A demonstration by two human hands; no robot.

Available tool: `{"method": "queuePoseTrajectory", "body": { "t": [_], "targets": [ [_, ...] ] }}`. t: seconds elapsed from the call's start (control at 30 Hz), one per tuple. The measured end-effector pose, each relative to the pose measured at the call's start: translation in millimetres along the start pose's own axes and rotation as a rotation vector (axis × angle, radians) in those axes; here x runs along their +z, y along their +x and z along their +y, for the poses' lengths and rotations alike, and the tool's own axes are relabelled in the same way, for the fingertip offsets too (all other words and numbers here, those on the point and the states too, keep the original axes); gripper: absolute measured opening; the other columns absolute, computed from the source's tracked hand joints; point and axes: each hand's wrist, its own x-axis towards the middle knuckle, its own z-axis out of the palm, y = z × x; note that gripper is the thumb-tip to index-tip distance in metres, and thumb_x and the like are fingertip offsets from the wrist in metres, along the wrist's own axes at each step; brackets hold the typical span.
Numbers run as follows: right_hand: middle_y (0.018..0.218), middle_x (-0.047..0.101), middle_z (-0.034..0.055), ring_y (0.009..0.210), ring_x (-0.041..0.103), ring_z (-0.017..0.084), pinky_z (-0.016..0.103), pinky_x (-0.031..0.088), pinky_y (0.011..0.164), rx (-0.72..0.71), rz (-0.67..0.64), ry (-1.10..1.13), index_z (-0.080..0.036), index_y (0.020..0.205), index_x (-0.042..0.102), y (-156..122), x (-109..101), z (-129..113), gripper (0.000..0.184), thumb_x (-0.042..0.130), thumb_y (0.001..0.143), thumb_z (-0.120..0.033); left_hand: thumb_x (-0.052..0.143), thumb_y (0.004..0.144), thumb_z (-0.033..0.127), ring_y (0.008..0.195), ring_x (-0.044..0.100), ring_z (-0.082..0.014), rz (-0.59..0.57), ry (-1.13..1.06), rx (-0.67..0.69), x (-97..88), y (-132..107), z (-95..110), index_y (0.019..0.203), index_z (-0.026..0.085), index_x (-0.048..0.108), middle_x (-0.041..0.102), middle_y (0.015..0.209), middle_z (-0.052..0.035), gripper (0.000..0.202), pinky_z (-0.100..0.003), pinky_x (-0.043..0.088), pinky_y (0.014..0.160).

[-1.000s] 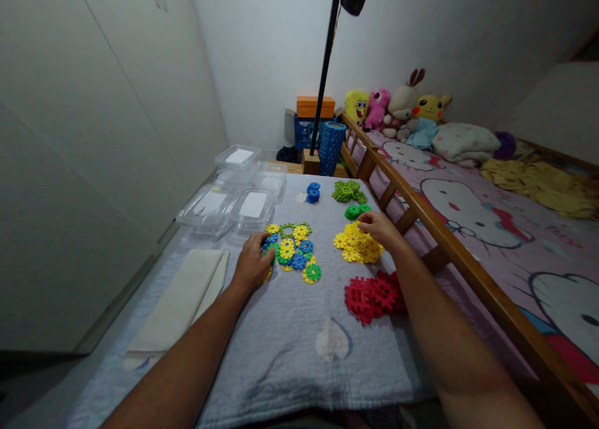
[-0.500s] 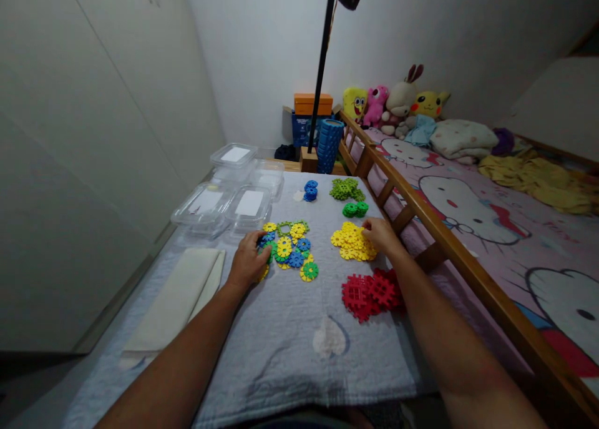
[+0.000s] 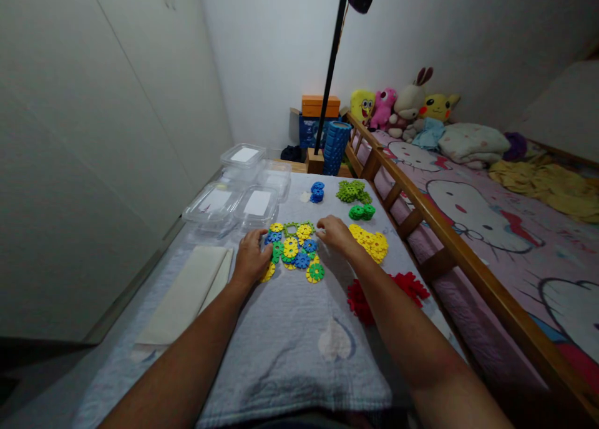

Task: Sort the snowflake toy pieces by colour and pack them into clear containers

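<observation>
A mixed pile of flat, notched plastic pieces, yellow, blue and green (image 3: pixel 291 247), lies on the cloth between my hands. My left hand (image 3: pixel 251 257) rests at its left edge, thumb and fingers apart around the outer pieces. Close to the pile's upper right edge is my right hand (image 3: pixel 334 232), fingers bent and slightly apart, with no piece visible in them. Beyond my right wrist lies a heap of yellow pieces (image 3: pixel 372 243). Red pieces (image 3: pixel 360 301) are partly hidden under my right forearm. Farther back are stacks of green discs (image 3: pixel 362 212), lime-green pieces (image 3: pixel 353 192) and blue discs (image 3: pixel 317 192).
Clear plastic boxes (image 3: pixel 255 205) with white labels stand at the back left. A folded cream cloth (image 3: pixel 185 295) lies left of my forearm. A wooden bed rail (image 3: pixel 412 192) runs along the right side. Behind the table rises a black pole (image 3: pixel 330 73) on a wooden block.
My right hand has moved left from the yellow heap to the mixed pile's edge. My left hand stays beside the pile. The view has shifted slightly.
</observation>
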Motion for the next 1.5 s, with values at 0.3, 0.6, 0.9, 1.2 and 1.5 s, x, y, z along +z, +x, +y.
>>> {"method": "queuePoseTrajectory", "body": {
  "t": [0.3, 0.6, 0.9, 1.2, 1.5],
  "targets": [
    [0.119, 0.063, 0.0150, 0.115, 0.057, 0.026, 0.033, 0.043, 0.098, 0.052, 0.007, 0.049, -0.016, 0.115, 0.069, 26, 33, -26, 0.028, 0.062, 0.090, -0.027, 0.057, 0.081, 0.026, 0.117, 0.060, -0.0320, -0.028, 0.062, 0.030, 2.5, -3, 3, 0.114, 0.018, 0.062, 0.068, 0.120, -0.0132, 0.034, -0.048, 0.044, 0.106],
    [0.118, 0.064, 0.0109, 0.109, 0.058, 0.022, 0.028, 0.044, 0.091, 0.122, 0.034, 0.127, -0.017, 0.115, 0.062, 26, 31, -31, 0.035, 0.068, 0.081, -0.017, 0.056, 0.082, 0.026, 0.115, 0.060, -0.0323, -0.034, 0.106, 0.054, 3.0, -3, 4, 0.114, 0.017, 0.062, 0.068, 0.118, -0.0140, 0.034, -0.047, 0.044, 0.105],
    [0.091, 0.071, 0.0042, 0.085, 0.061, 0.017, 0.026, 0.041, 0.077, 0.093, 0.128, 0.311, -0.018, 0.093, 0.068, 16, 4, -14, 0.010, 0.061, 0.087, -0.017, 0.057, 0.080, 0.026, 0.116, 0.060, -0.0316, -0.038, 0.128, 0.058, 3.2, -4, 3, 0.114, 0.016, 0.062, 0.068, 0.119, -0.0140, 0.036, -0.047, 0.044, 0.107],
    [0.072, 0.062, -0.0019, 0.066, 0.054, 0.013, 0.023, 0.036, 0.062, 0.286, 0.222, 0.357, -0.018, 0.087, 0.065, -34, -28, 86, 0.012, 0.065, 0.075, -0.015, 0.057, 0.080, 0.026, 0.115, 0.061, -0.0307, -0.032, 0.131, 0.084, 3.2, -3, 1, 0.113, 0.017, 0.063, 0.069, 0.118, -0.0134, 0.034, -0.047, 0.045, 0.107],
    [0.083, 0.069, 0.0034, 0.077, 0.062, 0.016, 0.025, 0.042, 0.070, 0.375, 0.111, 0.111, -0.017, 0.093, 0.072, -47, -21, 110, 0.017, 0.063, 0.079, -0.011, 0.056, 0.081, 0.027, 0.116, 0.061, -0.0309, -0.045, 0.139, 0.079, 2.4, -3, 1, 0.113, 0.017, 0.062, 0.068, 0.119, -0.0136, 0.034, -0.047, 0.045, 0.106]
  ]
}}
